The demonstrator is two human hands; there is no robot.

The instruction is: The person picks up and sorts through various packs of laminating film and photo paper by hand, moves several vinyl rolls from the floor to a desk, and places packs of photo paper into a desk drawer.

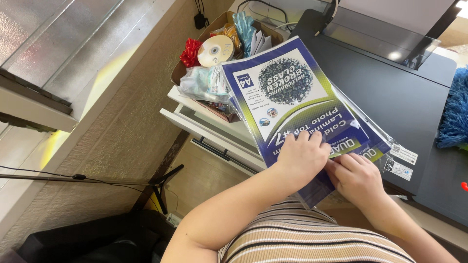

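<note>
Left hand [303, 157] lies curled on the blue film pack [292, 102], gripping its near edge. Right hand [358, 176], at its 3 o'clock, pinches the same edge. Pack rests on the black printer [404, 92]; cardboard box [229, 22] at 11 o'clock.

film pack [292, 97] on printer [414, 97], box [214, 53] left

Your left hand [302, 158] covers packet's [292, 97] lower print. Right fingers [341, 163] tucked under its plastic flap. Blue fluffy thing [453, 112] cut off at right edge.
</note>
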